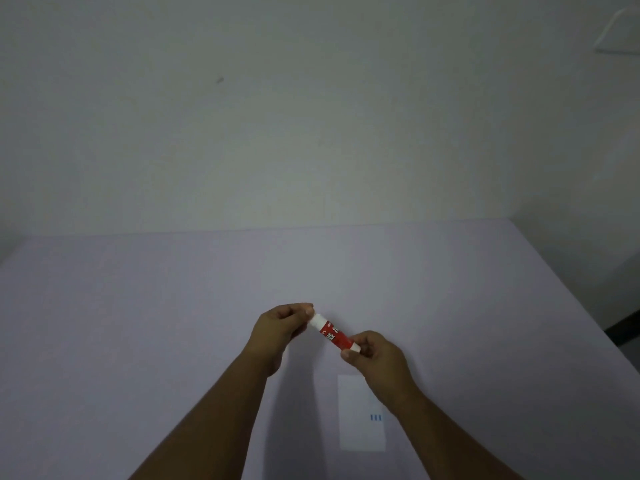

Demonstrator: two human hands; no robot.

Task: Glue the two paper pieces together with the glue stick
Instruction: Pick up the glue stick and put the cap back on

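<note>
both hands meet above the middle of a pale lilac table (pixel 138 306), holding a red-and-white glue stick (pixel 334 332) between them in the air. the stick lies tilted, its white end toward 10 o'clock and its other end toward 4 o'clock. the left hand (pixel 280 323) has its fingers curled narrow around the upper white end, thumb tip pressed on it. the right hand (pixel 377 355) pinches the lower end, fingers closed tight around it, just at 4 o'clock from the stick's red middle. whether the cap is on or loose cannot be told.

a white paper piece (pixel 356 427) lies flat on the table at 6 o'clock from the glue stick, near the front edge, partly covered by the right wrist. it bears a small blue mark (pixel 376 417) of three short bars near its right side. only this one paper is plain to see; a second piece cannot be made out. a blank wall (pixel 311 116) rises behind the table at 12 o'clock.
</note>
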